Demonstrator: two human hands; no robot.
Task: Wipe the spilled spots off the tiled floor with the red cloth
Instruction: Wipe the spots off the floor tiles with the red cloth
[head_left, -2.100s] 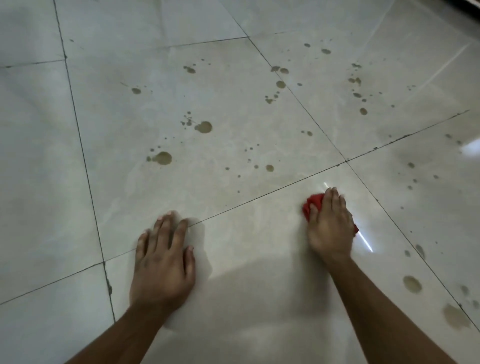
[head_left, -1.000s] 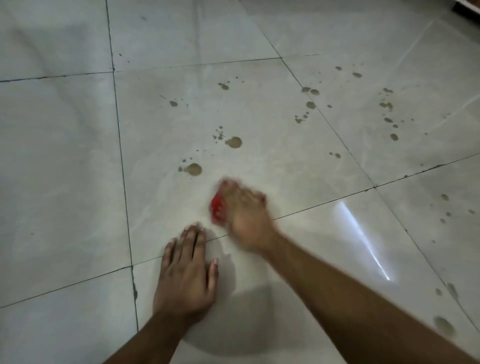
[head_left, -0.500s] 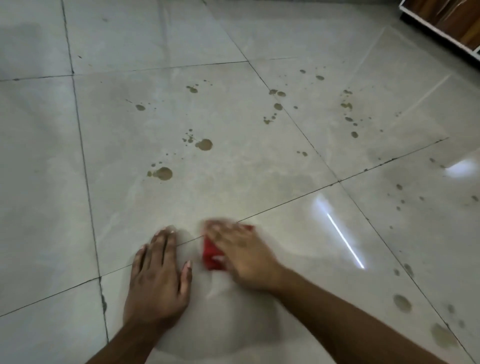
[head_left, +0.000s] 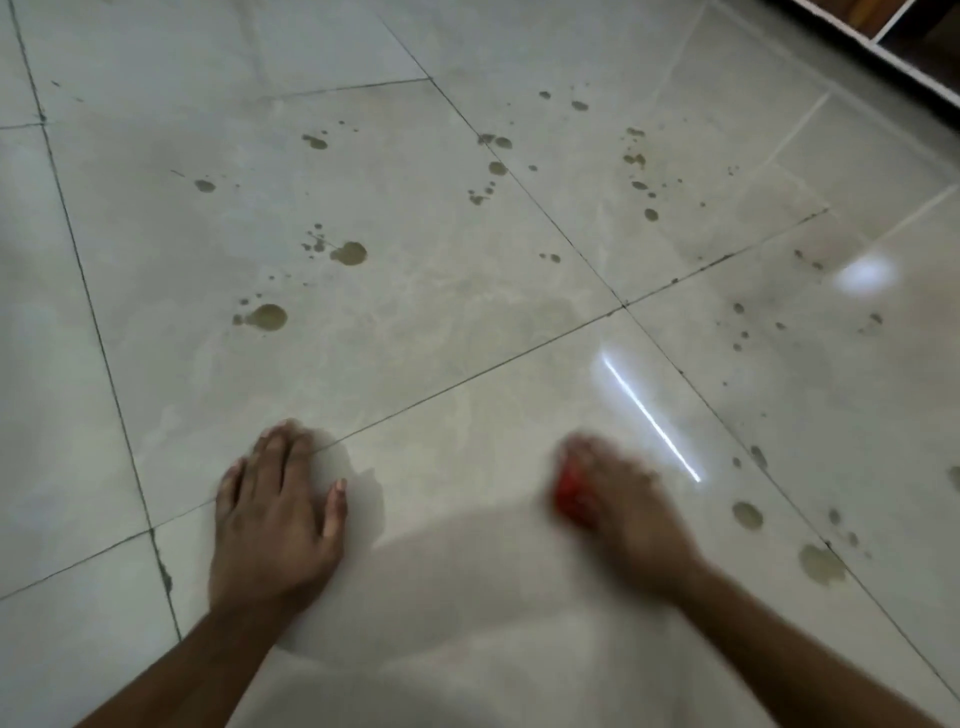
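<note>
Nearest, the left hand (head_left: 278, 512) lies flat on the tiled floor (head_left: 467, 364), palm down, fingers straight and released, grasping nothing. Well apart to its right, the right hand (head_left: 618, 509) is blurred and covers the red cloth (head_left: 569, 493), pressing it on the same tile; whether its grip is curled round the cloth cannot be told. Just right of it sit two brown spots (head_left: 747, 515). Farther off, larger spilled spots (head_left: 267, 317) lie on the next tile, with small splashes (head_left: 496, 167) scattered beyond along the grout lines.
</note>
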